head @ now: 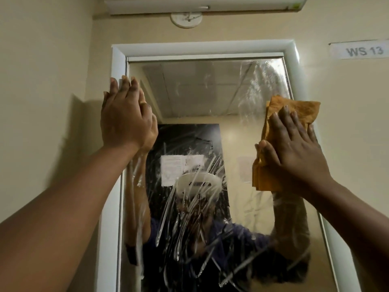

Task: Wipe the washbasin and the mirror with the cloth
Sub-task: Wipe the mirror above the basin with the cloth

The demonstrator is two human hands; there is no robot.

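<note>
Mirror: we are wiping its streaked glass.
Our right hand is pressing the orange cloth flat, fingers spread; our left hand, open, is resting on the white frame.

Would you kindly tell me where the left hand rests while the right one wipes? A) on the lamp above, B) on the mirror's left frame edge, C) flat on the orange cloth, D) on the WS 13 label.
B: the left hand lies with straight fingers on the white frame at the mirror's left edge, while the right hand presses the cloth to the glass.
</note>
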